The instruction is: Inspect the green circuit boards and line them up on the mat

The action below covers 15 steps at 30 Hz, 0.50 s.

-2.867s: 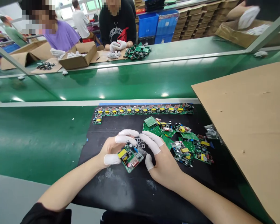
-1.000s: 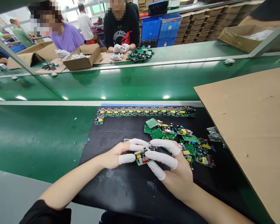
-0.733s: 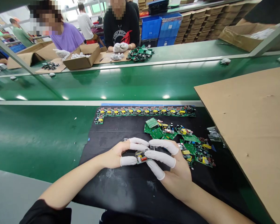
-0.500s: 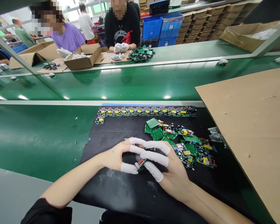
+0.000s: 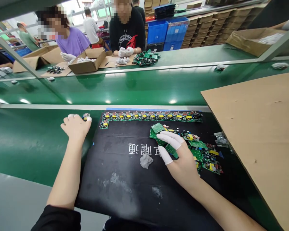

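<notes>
My left hand [image 5: 75, 126], with white finger cots, is over the green surface left of the black mat [image 5: 106, 192], its fingers around a small circuit board [image 5: 86, 115]. My right hand [image 5: 180, 154] reaches over the near left side of a pile of green circuit boards [image 5: 199, 145], fingers spread and curved, with nothing visibly gripped. A lump of grey putty [image 5: 146, 161] lies on the mat between the hands. Along the mat's far edge runs a row of boards with yellow parts [image 5: 144, 116], and one more board [image 5: 104, 124] sits below its left end.
A large cardboard sheet [image 5: 255, 128] covers the right side, near a clear plastic bag [image 5: 221, 139]. Beyond the mat lies a green conveyor belt [image 5: 139, 86] carrying small wrapped items. Across it, people work beside an open carton [image 5: 86, 65] and another board pile [image 5: 146, 58].
My hands have parted. The left went left and forward off the mat with the small board; the right moved slightly toward the pile. The grey putty and mat lettering are now uncovered.
</notes>
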### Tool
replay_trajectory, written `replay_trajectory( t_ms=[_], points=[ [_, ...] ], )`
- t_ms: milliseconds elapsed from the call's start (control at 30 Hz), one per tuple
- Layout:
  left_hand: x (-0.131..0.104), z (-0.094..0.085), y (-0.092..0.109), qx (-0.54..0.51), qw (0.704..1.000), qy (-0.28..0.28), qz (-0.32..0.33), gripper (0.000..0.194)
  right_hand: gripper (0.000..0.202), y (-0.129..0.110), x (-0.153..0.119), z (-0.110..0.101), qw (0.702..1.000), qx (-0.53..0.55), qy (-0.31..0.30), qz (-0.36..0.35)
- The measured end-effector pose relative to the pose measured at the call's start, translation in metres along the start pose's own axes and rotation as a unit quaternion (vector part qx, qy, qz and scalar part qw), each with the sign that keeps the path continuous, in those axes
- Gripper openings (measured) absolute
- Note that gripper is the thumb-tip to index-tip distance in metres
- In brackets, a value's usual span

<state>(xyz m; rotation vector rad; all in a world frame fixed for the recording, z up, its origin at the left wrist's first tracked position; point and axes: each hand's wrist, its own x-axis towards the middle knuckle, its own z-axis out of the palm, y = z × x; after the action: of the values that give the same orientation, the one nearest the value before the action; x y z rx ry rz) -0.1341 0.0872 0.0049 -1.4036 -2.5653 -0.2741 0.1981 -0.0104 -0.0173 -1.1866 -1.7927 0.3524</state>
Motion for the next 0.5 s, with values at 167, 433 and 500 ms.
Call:
replay_trajectory(
  t_ms=[167, 433, 500],
  points=[
    [-0.003, 0.006, -0.014, 0.020, 0.998, -0.059, -0.011, 0.060, 0.027, 0.011, 0.009, -0.006, 0.998, -0.019, 0.029, 0.044],
    [-0.055, -0.013, 0.037, -0.116, 0.959, 0.064, 0.249, 0.065, 0.051, 0.030, 0.014, -0.001, 0.959, -0.276, -0.061, 0.030],
    [-0.077, -0.013, 0.049, -0.132, 0.918, 0.041, 0.371, 0.057, 0.049, 0.030, 0.014, -0.001, 0.950, -0.303, -0.074, 0.018]
  ],
)
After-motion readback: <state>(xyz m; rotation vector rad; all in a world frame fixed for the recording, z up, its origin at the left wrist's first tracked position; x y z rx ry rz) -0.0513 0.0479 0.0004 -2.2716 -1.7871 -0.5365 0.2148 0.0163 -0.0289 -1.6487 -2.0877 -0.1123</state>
